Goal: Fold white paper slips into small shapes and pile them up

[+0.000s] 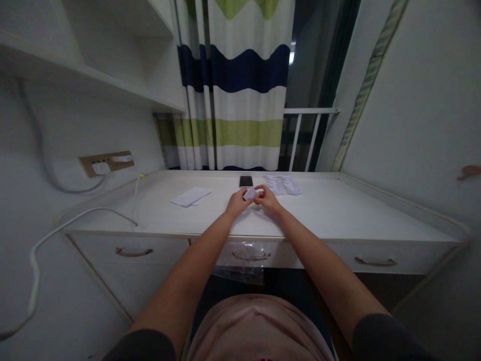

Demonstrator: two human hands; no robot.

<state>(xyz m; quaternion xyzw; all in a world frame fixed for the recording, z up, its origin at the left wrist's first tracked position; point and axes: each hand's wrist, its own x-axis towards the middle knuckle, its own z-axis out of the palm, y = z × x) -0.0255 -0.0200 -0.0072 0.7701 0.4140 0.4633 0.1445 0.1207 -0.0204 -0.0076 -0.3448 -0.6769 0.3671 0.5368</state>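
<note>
Between my two hands is a small piece of folded white paper [250, 193], held just above the desk top. My left hand [237, 201] grips its left side with the fingers closed. At its right edge, my right hand [267, 198] pinches the paper between thumb and fingers. Behind my hands a dark phone [246, 181] lies flat. A cluster of small white folded paper pieces [283, 185] lies beyond my right hand. Off to the left rests a stack of white paper sheets [191, 196].
The white desk [361, 210] has drawers with handles along its front, and clear plastic [248, 260] hangs at the middle one. A white cable [86, 210] curves over the left edge. Wall sockets [107, 163] and a striped curtain [244, 100] are behind.
</note>
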